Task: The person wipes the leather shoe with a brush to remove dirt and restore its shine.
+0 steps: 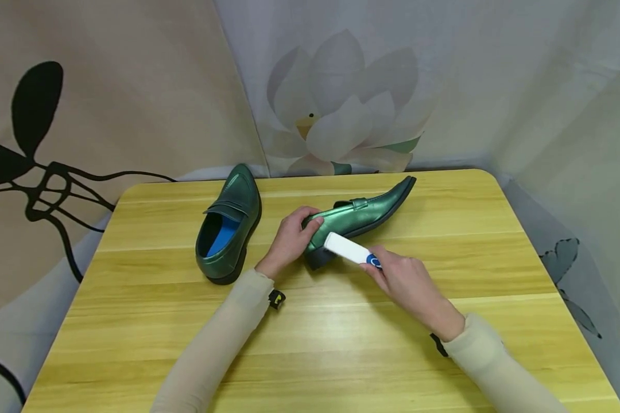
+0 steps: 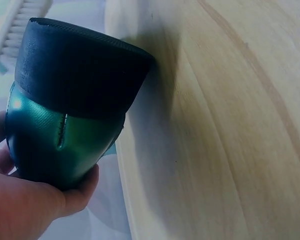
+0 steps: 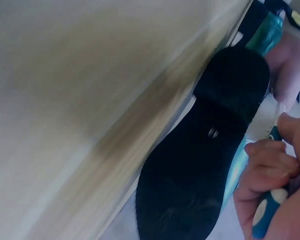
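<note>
A shiny green loafer (image 1: 364,217) is tilted on its side above the table, toe pointing to the far right. My left hand (image 1: 291,236) grips it around the back of its opening. The black heel (image 2: 80,70) fills much of the left wrist view, and the dark sole (image 3: 190,165) faces the right wrist camera. In my right hand (image 1: 407,281) is a white-headed brush (image 1: 345,247) with a blue-and-white handle (image 3: 267,212). Its head lies along the loafer's side near the heel; whether the bristles (image 2: 14,40) touch it I cannot tell.
A second green loafer (image 1: 235,209) with a blue insole stands upright on the wooden table (image 1: 310,355), left of my left hand. Behind the table hangs a pale curtain (image 1: 470,86) with a flower print.
</note>
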### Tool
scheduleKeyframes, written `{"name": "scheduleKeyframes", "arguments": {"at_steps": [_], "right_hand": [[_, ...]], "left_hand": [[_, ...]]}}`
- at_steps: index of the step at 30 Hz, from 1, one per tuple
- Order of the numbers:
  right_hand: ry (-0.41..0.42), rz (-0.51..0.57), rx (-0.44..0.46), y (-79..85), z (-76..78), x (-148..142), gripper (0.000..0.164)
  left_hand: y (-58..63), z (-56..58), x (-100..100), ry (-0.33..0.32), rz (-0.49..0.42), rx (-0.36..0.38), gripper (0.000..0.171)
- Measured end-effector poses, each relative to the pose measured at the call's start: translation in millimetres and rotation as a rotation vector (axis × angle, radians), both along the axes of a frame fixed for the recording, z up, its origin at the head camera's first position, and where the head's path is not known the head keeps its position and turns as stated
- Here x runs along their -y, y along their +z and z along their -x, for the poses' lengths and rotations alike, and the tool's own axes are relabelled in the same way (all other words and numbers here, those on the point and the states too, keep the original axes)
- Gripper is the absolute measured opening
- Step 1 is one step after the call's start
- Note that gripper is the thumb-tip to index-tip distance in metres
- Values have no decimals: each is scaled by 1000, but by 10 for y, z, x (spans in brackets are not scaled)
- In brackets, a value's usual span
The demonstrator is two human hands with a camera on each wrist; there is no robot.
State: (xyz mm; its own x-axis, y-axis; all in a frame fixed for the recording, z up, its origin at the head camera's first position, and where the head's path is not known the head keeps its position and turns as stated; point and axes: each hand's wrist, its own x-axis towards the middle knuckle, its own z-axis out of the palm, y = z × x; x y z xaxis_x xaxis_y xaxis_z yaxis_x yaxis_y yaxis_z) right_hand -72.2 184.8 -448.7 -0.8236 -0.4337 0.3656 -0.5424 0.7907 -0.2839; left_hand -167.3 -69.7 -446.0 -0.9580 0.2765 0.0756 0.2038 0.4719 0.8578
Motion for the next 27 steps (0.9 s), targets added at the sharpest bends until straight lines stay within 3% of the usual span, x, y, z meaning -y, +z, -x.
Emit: {"name": "scheduleKeyframes", "arguments": {"at_steps": [5,14,22,27], "right_hand": [[77,-12,1,16,-7,54,35],[-139,-6,-10,58,69,-335,28],[-42,-8,0,41,30,-128,29],[-142,-27,33,94,26,-273,31]], "left_hand": [[3,-1,8,-5,3,-9,31],[-3,3,33,-17,10,-5,31],[-5,6,35,-28,19,-15,32],[5,22,41,-57,29,-33,32]]}}
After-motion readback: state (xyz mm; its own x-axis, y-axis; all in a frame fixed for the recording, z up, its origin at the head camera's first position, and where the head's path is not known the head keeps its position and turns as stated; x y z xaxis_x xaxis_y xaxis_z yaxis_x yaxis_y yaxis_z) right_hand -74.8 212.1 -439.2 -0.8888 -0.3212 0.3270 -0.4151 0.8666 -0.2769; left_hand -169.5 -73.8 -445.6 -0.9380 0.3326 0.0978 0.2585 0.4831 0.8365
